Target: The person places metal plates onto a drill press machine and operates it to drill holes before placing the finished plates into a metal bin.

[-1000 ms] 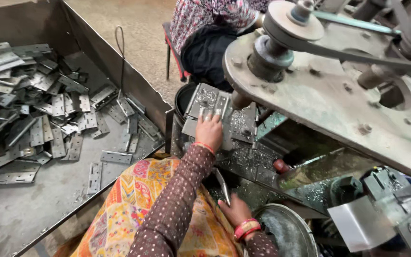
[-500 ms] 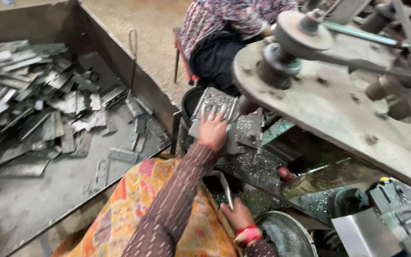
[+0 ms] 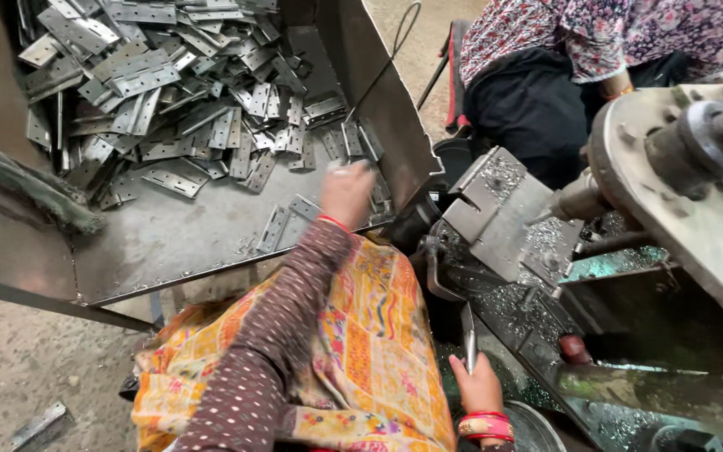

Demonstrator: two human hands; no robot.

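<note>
Left hand (image 3: 346, 194), blurred and its grip unreadable, reaches over the metal tray (image 3: 169, 243) toward the hinge plates (image 3: 177, 100) heaped at ten o'clock. Right hand (image 3: 477, 387), at five o'clock, closes around a thin metal lever (image 3: 469, 335).

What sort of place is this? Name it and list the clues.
Most likely a small metalworking workshop. A metal bin holds a heap of punched steel hinge plates; a belt-driven machine stands at the right, with metal shavings strewn beneath it.
</note>
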